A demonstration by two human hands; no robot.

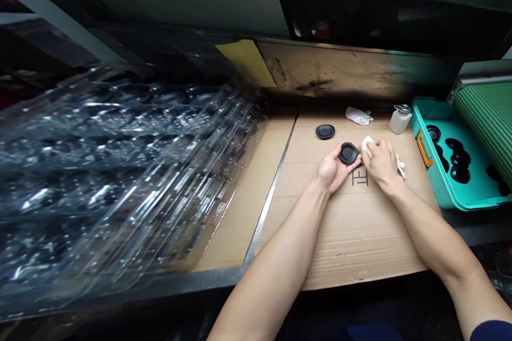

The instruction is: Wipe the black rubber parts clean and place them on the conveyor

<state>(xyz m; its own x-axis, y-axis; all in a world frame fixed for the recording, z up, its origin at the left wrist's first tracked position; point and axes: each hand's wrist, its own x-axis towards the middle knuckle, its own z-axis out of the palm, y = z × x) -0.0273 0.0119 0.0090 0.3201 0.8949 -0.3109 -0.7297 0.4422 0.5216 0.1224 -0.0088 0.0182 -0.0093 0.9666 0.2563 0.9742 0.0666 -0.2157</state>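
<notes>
My left hand (pixel 333 169) holds a round black plastic cap (pixel 348 153), its dished face turned up. Close by on the right, my right hand (pixel 382 162) pinches a folded white cloth (pixel 367 145) beside the cap's edge. Another loose white cloth (pixel 400 166) shows partly behind the right hand. A second black cap (pixel 325 131) lies on the cardboard sheet (pixel 360 229), a little beyond my left hand.
Stacked clear plastic trays (pixel 120 170) fill the left side. Farther back are a crumpled white cloth (pixel 359 115) and a pump bottle (pixel 400 119). At right, a teal bin (pixel 452 200) holds several black parts beside a green conveyor belt (pixel 490 112).
</notes>
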